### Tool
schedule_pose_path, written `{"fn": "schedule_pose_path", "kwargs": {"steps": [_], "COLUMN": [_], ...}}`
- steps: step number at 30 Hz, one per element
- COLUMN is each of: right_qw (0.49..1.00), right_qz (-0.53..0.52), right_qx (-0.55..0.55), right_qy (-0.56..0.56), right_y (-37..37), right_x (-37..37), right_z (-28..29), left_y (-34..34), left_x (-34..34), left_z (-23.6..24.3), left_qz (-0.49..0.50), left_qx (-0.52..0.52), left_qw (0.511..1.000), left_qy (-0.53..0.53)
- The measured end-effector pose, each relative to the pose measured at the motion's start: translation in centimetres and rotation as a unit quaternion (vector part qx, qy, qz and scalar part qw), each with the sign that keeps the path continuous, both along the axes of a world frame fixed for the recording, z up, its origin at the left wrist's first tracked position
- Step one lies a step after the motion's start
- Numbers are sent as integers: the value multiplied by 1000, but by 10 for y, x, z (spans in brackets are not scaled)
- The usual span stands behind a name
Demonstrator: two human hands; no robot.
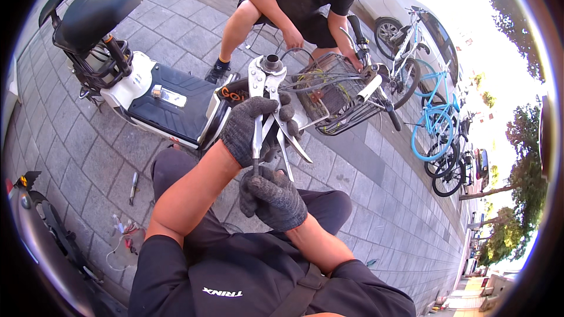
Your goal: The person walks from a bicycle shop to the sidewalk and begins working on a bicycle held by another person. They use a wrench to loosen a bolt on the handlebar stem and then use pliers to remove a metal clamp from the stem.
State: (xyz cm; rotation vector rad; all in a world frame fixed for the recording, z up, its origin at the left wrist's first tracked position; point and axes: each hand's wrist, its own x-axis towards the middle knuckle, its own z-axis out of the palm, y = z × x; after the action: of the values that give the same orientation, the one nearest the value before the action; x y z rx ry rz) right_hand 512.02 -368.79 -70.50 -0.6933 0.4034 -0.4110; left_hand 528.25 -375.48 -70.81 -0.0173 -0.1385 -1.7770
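Large silver locking pliers (257, 82) stand with their jaws around a short metal tube (271, 63) on the front of a white electric scooter (134, 79). My left hand (249, 126), in a dark grey knit glove, wraps around the pliers below the jaws. Closer to me, my gloved right hand (275, 198) is closed on the lower end of one handle, at a dark, narrow part. The other lever slants out to the right. The scooter's handlebar (370, 89) hangs off to the right with a wire basket (323, 82) and cables.
Another person (305, 12) sits opposite, a hand by the basket. A small metal part (169, 96) lies on the scooter's footboard. On the paving at left are a slim tool (134, 188) and loose wires (125, 232). Bicycles (436, 123) and a car (382, 6) stand right.
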Motion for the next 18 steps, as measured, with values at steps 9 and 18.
{"fn": "schedule_pose_path", "kwargs": {"steps": [9, 18], "right_qw": [974, 955], "right_qz": [-12, 39], "right_qx": [187, 228], "right_qy": [-131, -185], "right_y": [-41, -64], "right_x": [-28, -3], "right_z": [3, 32], "left_y": [-4, -8], "left_x": [1, 9], "left_z": [-1, -5], "left_qz": [-11, 0], "left_qx": [-11, -22], "left_qw": [1000, 996], "left_qy": [-5, -83]}}
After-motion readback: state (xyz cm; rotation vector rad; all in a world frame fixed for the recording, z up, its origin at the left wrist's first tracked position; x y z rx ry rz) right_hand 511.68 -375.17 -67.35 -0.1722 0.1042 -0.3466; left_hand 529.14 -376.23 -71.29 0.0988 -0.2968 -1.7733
